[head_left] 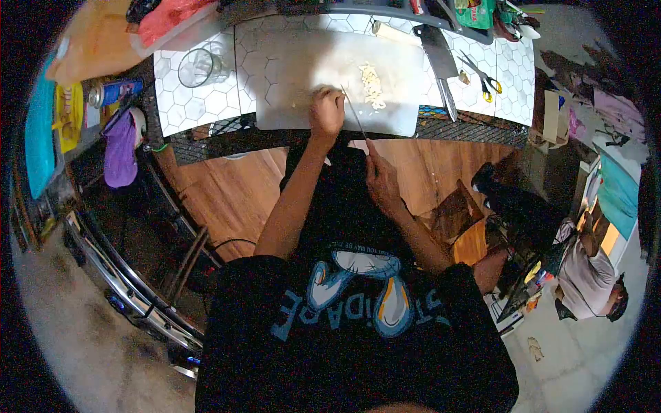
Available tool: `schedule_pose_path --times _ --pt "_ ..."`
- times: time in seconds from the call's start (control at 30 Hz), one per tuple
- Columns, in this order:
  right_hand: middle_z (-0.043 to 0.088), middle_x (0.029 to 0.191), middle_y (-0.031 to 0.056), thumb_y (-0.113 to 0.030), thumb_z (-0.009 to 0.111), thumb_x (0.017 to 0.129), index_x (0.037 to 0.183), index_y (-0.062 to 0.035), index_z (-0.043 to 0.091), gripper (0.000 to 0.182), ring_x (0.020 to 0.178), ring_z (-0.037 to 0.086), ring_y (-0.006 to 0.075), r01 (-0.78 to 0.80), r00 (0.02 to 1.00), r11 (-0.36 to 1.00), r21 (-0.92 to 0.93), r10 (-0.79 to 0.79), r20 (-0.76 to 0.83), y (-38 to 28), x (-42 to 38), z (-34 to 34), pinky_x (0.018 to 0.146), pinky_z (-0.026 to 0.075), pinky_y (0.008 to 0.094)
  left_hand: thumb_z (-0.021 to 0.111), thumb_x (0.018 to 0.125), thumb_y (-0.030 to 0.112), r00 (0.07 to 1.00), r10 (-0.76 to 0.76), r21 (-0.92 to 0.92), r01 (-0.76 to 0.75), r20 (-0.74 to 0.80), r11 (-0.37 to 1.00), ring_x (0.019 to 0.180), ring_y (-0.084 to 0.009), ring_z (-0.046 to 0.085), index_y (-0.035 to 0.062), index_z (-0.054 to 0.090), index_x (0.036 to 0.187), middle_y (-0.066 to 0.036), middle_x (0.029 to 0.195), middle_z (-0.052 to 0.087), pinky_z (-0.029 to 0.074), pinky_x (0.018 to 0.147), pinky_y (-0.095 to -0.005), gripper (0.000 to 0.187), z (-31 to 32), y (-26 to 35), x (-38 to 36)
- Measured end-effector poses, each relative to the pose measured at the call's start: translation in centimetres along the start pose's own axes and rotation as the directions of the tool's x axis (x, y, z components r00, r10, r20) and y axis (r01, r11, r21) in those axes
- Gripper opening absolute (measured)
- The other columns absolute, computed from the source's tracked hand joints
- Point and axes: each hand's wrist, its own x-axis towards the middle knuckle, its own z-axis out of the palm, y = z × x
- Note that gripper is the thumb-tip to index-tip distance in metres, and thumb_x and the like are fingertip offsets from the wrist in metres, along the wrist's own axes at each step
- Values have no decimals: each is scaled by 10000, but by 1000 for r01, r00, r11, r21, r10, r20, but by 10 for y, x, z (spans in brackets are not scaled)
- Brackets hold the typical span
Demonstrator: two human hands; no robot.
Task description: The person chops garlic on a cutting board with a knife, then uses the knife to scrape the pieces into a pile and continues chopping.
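Observation:
My right hand [381, 180] is closed around the handle of a thin-bladed knife [356, 113], its blade slanting up and left over the cutting board. Close to the blade tip, my left hand [326, 113] rests over the front of the board with its fingers curled in. Whatever those fingers hold is hidden. The pale cutting board [289, 62] lies on a white hexagon-patterned surface. A strip of small, pale chopped pieces [372, 87] lies on the board, right of the blade.
A clear glass [200, 67] stands left of the board. To the right are a cleaver [437, 54], another knife [447, 100], yellow-handled scissors [482, 76] and a pale cylinder [396, 33]. A purple cloth item [122, 153] hangs at left. Another person [585, 275] is at far right.

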Motion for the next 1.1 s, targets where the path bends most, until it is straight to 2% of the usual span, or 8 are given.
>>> schedule_pose_path --times 0.17,0.27,0.43,0.5,0.67,0.83,1.0,1.1 --pt "558 744 220 -49 486 965 1409 -84 443 448 627 554 326 -72 997 993 -89 75 33 -4 -1 -1 612 450 427 623 823 108 1000 -14 -35 14 12 999 909 -368 601 -7 683 797 -194 880 657 469 862 -436 132 -3 3 1" --pt "599 751 227 -129 420 987 1422 -49 391 442 654 585 395 -1 997 992 -128 10 71 0 1 -3 598 476 507 619 820 100 999 39 -31 -40 -36 999 895 -367 599 -5 681 795 -188 867 655 471 853 -434 125 -1 1 1" --pt "598 745 218 -113 424 988 1448 -61 361 467 644 584 384 39 997 989 -144 -30 65 8 18 12 584 469 485 612 815 77 995 71 -6 -71 -77 997 866 -368 590 -7 674 799 -182 856 644 470 834 -434 105 0 1 -1" --pt "600 749 215 -114 423 990 1450 -69 363 466 644 583 379 71 997 991 -116 -68 30 8 24 8 585 468 480 606 820 70 999 8 -64 -5 47 998 881 -370 580 -7 669 814 -184 885 640 464 824 -437 100 -3 0 0" --pt "597 752 202 -130 444 992 1456 -93 370 471 646 583 364 101 994 994 -34 -102 -40 26 19 -4 603 475 472 604 832 75 998 39 -23 -41 -50 999 922 -366 566 -10 665 852 -177 918 635 449 843 -441 107 1 3 -3" --pt "590 745 200 -132 465 986 1446 -117 397 465 647 585 364 67 997 997 -31 -66 46 30 16 -5 598 478 467 611 830 84 991 77 -38 -81 -107 996 929 -359 566 -7 662 870 -170 921 632 445 852 -446 111 10 -6 -6" --pt "585 748 200 -171 445 996 1434 -136 418 441 652 586 371 75 996 997 28 -76 46 24 16 -7 600 481 469 618 823 89 999 25 29 -24 -45 999 923 -357 582 2 665 849 -170 923 641 461 853 -443 103 6 -3 -7" --pt "558 745 204 -46 494 961 1452 -128 398 506 642 563 330 59 994 995 -76 -52 93 22 16 -8 612 462 429 619 819 89 993 31 -2 -31 -114 1000 926 -354 585 1 670 826 -174 901 643 466 863 -437 102 7 2 -7"
